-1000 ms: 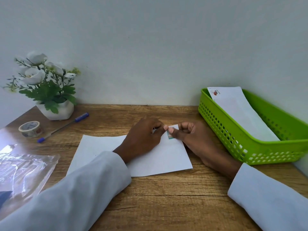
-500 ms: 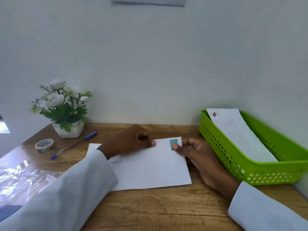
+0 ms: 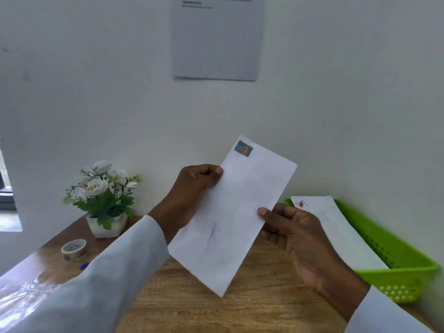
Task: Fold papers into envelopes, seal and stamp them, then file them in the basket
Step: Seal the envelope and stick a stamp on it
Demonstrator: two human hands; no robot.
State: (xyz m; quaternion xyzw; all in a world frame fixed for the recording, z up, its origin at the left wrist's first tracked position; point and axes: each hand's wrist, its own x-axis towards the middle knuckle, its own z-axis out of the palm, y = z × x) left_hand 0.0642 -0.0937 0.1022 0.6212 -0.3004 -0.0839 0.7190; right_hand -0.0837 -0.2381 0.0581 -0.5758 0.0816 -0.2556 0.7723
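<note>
Wooden desk [image 3: 192, 306]: flowerpot [image 3: 107, 224], tape roll [image 3: 73, 249], green basket [image 3: 408, 267] holding envelope [image 3: 336, 227].

- Left sleeve [image 3: 91, 284]: pale grey-white cloth, long, entering from 7 o'clock, plain, with a smooth hemmed cuff at the wrist.
- Right sleeve [image 3: 384, 313]: same pale cloth, entering from 5 o'clock, cuff edge plain.
- Left hand [image 3: 192, 188] and right hand [image 3: 295, 229]: bare, no rings, watch or gloves visible.

My left hand [image 3: 192, 188] raised, thumb pinching; right hand [image 3: 295, 234] lower, fingers [image 3: 266, 233] curled, thumb gripping. Both sleeves extended forward.
</note>
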